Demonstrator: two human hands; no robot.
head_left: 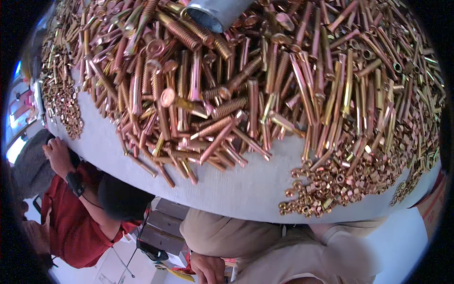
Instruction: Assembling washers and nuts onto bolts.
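Bolts (253,104), threaded, brassy-pink metal; heaped loose on a desk (203,191), 10 to 2 o'clock.
Handling, as judged: rigid, hard to damage, weighty for their size, possibly slick on plain shanks; grip mid-shank or under the head, choosing a free-lying piece at the 6 o'clock fringe. Nuts (350,180): small, light, pinch singly; main heap at 4 o'clock. Left hand (208,267): 6 o'clock, beside the lap, well apart from the heap; fingers partly cut off, opening and contents cannot be told. Right hand: not distinguishable. Desk: pale grey, smooth, edge bowed by the lens. Room: grey tube (227,12), 12; red-shirted co-worker (85,222), 8; dark boxes (165,236), 7.
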